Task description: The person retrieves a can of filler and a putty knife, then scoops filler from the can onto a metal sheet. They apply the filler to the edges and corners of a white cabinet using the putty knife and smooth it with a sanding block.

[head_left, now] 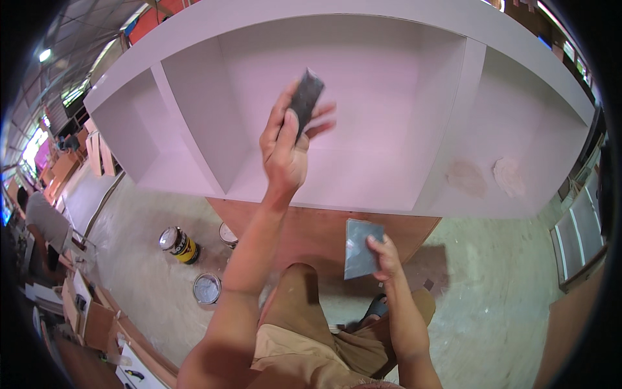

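Observation:
My left hand is raised in front of the middle bay of a pale, pinkish-white cabinet. Pinched between its thumb and fingers is a dark grey rectangular block, tilted; whether it is a sanding block or folded sandpaper I cannot tell. The outer fingers stick out and are slightly blurred. Lower and to the right, my right hand grips a flat blue-grey rectangular sheet by its right edge, thumb on top. This sheet hangs in front of the brown panel under the cabinet.
A yellow-and-black can and an open can of greyish stuff stand on the floor at left. A pale crumpled cloth or paper lies in the right bay. Wood boards are at lower left, a framed panel at far right.

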`<state>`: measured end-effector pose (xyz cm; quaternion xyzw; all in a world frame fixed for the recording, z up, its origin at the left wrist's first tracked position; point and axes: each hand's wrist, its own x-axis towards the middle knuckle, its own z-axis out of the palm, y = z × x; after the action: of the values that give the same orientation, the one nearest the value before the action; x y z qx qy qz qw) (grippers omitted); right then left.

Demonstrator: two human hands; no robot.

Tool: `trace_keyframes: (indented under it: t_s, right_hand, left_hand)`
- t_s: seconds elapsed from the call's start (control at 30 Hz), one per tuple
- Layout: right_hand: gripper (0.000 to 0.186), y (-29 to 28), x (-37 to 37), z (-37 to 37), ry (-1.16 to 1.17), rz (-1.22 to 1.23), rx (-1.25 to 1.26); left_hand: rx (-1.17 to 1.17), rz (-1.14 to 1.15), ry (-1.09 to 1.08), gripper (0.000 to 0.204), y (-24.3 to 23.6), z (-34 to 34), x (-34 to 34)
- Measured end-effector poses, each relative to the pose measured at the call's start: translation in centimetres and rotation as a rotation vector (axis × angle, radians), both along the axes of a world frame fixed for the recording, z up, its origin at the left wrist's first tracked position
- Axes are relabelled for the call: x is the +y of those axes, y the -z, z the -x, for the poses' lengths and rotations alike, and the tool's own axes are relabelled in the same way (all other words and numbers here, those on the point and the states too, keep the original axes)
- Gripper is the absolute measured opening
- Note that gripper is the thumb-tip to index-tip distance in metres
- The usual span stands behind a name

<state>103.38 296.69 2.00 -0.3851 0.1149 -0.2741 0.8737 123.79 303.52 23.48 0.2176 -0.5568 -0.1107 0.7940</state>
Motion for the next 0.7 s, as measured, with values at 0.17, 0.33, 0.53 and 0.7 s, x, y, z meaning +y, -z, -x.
trace_keyframes:
  t_s: [0.17, 0.33, 0.53, 0.7]
  right_hand:
    - [0.033, 3.3, 1.3, -1.0, -0.316, 0.076, 0.232]
    - [0.031, 5.8, 0.9, -1.4, -0.333, 0.085, 0.364]
    - [0.028, 5.7, 0.3, -1.7, -0.337, 0.041, 0.329]
    - [0.028, 5.4, 0.0, -1.3, -0.303, 0.064, 0.334]
  left_hand:
    - [-0.087, 0.276, -0.697, 0.046, -4.0, 0.5, -5.9]
    - [-0.105, 0.377, -0.931, 0.048, -6.7, -1.7, -7.0]
    - [-0.242, 0.468, -1.267, 0.050, -7.0, -3.0, -9.9]
    - [-0.268, 0.405, -1.185, 0.053, -5.6, -2.2, -10.2]
